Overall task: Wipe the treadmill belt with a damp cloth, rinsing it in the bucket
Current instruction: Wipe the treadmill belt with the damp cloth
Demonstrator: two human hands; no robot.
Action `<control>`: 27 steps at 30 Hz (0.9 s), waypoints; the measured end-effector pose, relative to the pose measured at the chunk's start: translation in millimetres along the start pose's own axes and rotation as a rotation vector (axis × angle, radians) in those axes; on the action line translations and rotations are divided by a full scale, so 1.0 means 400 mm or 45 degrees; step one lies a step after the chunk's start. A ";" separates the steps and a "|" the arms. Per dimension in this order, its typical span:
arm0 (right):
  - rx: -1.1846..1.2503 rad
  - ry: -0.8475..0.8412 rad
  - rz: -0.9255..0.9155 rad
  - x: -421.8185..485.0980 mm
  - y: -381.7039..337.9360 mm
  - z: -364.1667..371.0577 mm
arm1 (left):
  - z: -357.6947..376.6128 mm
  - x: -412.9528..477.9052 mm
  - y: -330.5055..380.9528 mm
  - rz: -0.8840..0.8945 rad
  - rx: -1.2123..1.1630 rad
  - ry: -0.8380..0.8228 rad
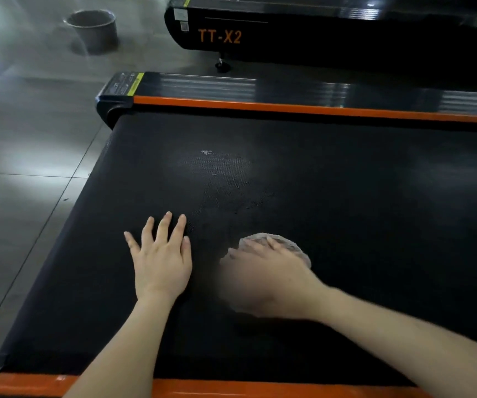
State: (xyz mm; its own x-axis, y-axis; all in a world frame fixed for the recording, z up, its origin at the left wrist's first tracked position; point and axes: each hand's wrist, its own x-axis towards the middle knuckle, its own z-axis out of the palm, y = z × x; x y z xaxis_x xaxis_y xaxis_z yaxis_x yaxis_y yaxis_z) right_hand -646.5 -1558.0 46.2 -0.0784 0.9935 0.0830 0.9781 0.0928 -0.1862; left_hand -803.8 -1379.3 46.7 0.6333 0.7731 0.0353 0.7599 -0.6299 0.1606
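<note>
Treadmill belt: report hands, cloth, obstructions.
Left hand flat on belt. Right hand on cloth, blurred, grip unclear. Bucket on floor beyond belt's end. Nothing blocking.

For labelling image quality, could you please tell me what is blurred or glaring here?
Head view: the right hand on the cloth is motion-blurred; the left hand, flat on the belt, is sharp; glare washes the floor beside the bucket.

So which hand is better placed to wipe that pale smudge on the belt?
Right. The right hand presses the cloth just short of the smudge; the left hand lies flat and empty.
</note>
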 end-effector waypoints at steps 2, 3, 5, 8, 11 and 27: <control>-0.033 0.077 0.232 0.062 0.099 -0.039 | -0.003 0.001 0.001 0.004 0.003 0.003; 0.006 0.170 0.550 0.105 0.147 -0.062 | -0.005 0.003 0.002 0.005 -0.007 -0.004; 0.073 0.239 1.116 0.181 0.197 -0.075 | -0.006 0.002 0.003 0.000 -0.013 -0.001; 0.053 0.206 1.060 0.190 0.105 -0.033 | -0.007 0.002 0.005 0.001 -0.003 -0.010; 0.068 0.146 0.495 0.075 -0.046 0.003 | -0.007 0.003 0.001 0.015 -0.010 0.001; -0.002 0.348 1.052 0.073 0.163 -0.019 | -0.035 0.164 -0.020 0.153 -0.048 0.159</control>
State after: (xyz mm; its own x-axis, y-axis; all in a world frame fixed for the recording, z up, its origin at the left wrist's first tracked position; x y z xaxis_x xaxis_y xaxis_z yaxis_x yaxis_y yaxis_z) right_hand -583.4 -1523.5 44.1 0.7055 0.6919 0.1537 0.7017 -0.6511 -0.2893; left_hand -770.6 -1322.5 61.6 0.6946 0.6970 0.1781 0.6722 -0.7170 0.1845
